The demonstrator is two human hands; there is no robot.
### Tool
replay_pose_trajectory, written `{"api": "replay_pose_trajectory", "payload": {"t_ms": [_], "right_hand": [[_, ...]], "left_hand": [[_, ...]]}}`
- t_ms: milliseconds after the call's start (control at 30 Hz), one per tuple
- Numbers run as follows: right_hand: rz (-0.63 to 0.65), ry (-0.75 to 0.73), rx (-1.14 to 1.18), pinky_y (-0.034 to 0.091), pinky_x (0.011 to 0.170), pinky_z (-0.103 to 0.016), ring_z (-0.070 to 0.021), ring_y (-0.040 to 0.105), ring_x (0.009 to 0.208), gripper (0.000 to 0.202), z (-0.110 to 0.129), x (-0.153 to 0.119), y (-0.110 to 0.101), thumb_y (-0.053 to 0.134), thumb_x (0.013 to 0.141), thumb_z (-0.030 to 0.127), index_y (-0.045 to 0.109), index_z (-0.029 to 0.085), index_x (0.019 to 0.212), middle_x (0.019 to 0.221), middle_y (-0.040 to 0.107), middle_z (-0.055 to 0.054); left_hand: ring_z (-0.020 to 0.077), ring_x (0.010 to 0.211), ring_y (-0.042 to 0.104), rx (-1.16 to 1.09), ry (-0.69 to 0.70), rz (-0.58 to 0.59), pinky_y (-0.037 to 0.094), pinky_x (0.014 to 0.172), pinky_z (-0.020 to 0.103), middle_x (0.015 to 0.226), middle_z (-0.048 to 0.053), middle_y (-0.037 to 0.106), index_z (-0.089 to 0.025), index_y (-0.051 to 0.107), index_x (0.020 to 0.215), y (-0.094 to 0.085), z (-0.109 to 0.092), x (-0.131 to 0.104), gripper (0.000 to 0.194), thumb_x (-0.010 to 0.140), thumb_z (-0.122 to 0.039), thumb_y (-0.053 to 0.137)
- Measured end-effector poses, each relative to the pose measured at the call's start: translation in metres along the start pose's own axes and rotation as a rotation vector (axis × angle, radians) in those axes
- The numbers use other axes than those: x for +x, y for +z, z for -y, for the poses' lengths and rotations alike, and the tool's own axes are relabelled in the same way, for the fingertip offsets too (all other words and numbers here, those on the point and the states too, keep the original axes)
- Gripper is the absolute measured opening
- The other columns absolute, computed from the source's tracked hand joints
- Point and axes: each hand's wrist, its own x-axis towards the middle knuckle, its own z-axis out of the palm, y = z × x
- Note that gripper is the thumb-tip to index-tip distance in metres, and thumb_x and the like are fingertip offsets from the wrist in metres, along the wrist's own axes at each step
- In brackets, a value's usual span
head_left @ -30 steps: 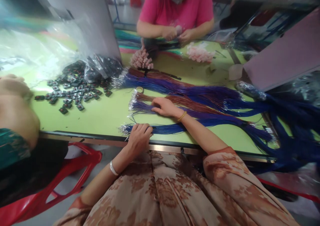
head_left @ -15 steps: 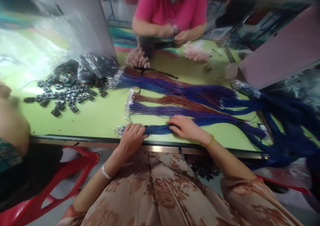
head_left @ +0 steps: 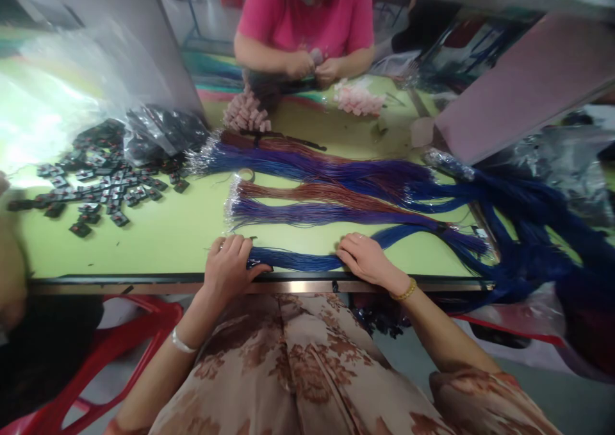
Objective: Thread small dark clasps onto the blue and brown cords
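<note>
Now, in the head view, working both hands onto one blue wire bundle (head_left: 298,259), lying at six o'clock along the near edge of the green table (head_left: 144,249). Grasping its end with the left hand (head_left: 228,262) at eight o'clock, fingers curled over, covering most of the silvery tips seen poking out past that hand half a second ago. Gripping farther along with the right hand (head_left: 360,255) at four o'clock, fingers bent around the strands; brought over from the purple wires (head_left: 307,213) at dial centre, touched a second ago and now left lying loose. Cannot tell how tightly. Reads as handling the blue length alone now, held at two points, clear of the purple near the hands, yet running back to meet it just past three o'clock.
</note>
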Motion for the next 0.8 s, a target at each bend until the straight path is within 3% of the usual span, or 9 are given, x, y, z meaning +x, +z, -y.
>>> {"api": "replay_pose_trajectory", "payload": {"t_ms": [167, 267, 367, 500, 667, 800], "right_hand": [[-0.054, 0.194, -0.103, 0.038, 0.078, -0.037, -0.0235, 0.054, 0.079, 0.039, -0.018, -0.005, -0.005, 0.032, 0.101, 0.035, 0.064, 0.019, 0.084, 0.083, 0.064, -0.012], [0.014, 0.137, -0.076, 0.039, 0.078, -0.035, -0.0228, 0.055, 0.080, 0.039, -0.016, 0.008, -0.010, 0.032, 0.101, 0.034, 0.065, 0.018, 0.091, 0.086, 0.065, -0.012], [0.129, -0.078, -0.008, 0.039, 0.079, -0.032, -0.0211, 0.057, 0.087, 0.038, 0.010, 0.038, -0.013, 0.030, 0.101, 0.031, 0.064, 0.017, 0.108, 0.097, 0.065, -0.011], [0.304, -0.273, -0.062, 0.037, 0.068, -0.029, -0.0194, 0.062, 0.081, 0.037, 0.065, 0.101, -0.007, 0.035, 0.097, 0.022, 0.055, 0.022, 0.129, 0.100, 0.067, -0.012], [0.388, -0.312, -0.180, 0.037, 0.063, -0.028, -0.0229, 0.067, 0.078, 0.048, 0.111, 0.172, 0.008, 0.040, 0.093, 0.019, 0.041, 0.024, 0.140, 0.092, 0.072, -0.012], [0.347, -0.248, -0.204, 0.038, 0.063, -0.029, -0.0242, 0.068, 0.078, 0.044, 0.117, 0.188, 0.014, 0.039, 0.095, 0.023, 0.042, 0.024, 0.138, 0.091, 0.073, -0.013]], "left_hand": [[0.0297, 0.084, 0.057, -0.073, 0.013, 0.028, 0.038, 0.085, 0.046, 0.086, 0.013, 0.062, -0.017, 0.064, 0.091, -0.002, 0.010, 0.002, 0.055, 0.081, -0.070, 0.052], [0.0275, 0.081, 0.056, -0.138, 0.089, 0.050, 0.039, 0.079, 0.043, 0.083, 0.011, 0.061, -0.019, 0.064, 0.086, -0.001, 0.013, 0.002, 0.046, 0.085, -0.063, 0.053], [0.0263, 0.081, 0.056, -0.120, 0.139, 0.055, 0.039, 0.077, 0.041, 0.086, 0.011, 0.062, -0.019, 0.063, 0.085, 0.000, 0.013, 0.002, 0.042, 0.088, -0.059, 0.051], [0.0253, 0.079, 0.056, -0.051, 0.153, 0.055, 0.038, 0.077, 0.040, 0.083, 0.011, 0.062, -0.018, 0.062, 0.084, -0.001, 0.010, 0.000, 0.043, 0.089, -0.059, 0.048], [0.0242, 0.072, 0.055, 0.024, 0.090, 0.116, 0.034, 0.065, 0.037, 0.079, 0.011, 0.060, -0.017, 0.062, 0.086, -0.005, 0.004, -0.001, 0.050, 0.089, -0.063, 0.044], [0.0241, 0.072, 0.055, -0.031, 0.062, 0.180, 0.034, 0.064, 0.035, 0.079, 0.010, 0.060, -0.017, 0.062, 0.087, -0.002, 0.007, 0.006, 0.051, 0.089, -0.065, 0.044]]}}
